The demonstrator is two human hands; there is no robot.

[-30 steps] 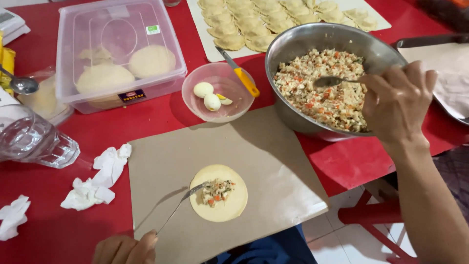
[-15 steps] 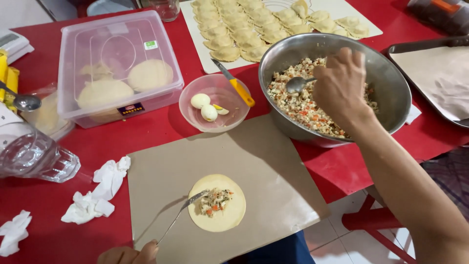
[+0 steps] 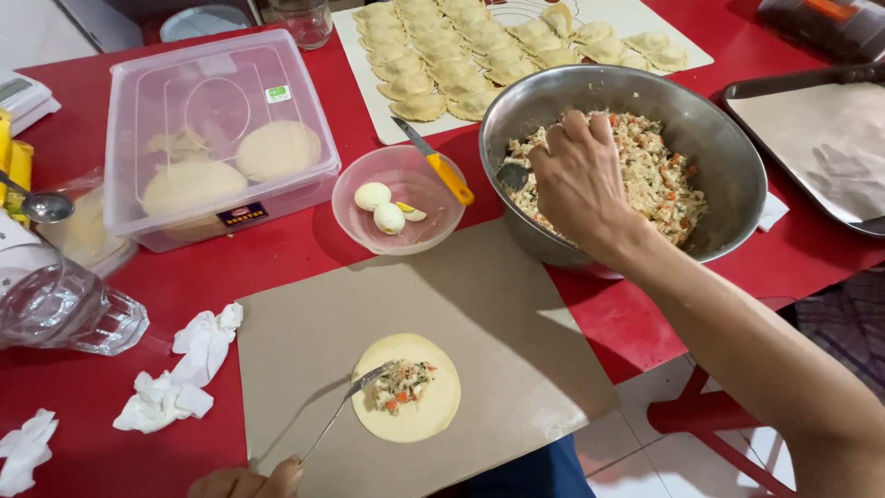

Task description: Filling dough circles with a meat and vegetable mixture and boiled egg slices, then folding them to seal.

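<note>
My right hand is closed around the handle of a spoon inside a steel bowl of chopped mixed filling. At the bottom edge, my left hand holds a fork whose tines rest on a small mound of filling on a round dough disc. The disc lies on a brown paper sheet on the red table.
A pink bowl holds boiled egg pieces, with a yellow-handled knife across its rim. A lidded clear plastic box holds dough discs. Folded pastries lie on a white board; a lined tray at right; crumpled tissues, a glass.
My right hand has moved left across the steel bowl with the spoon, to the near-left side of the filling. The fork and dough disc have stayed put.
</note>
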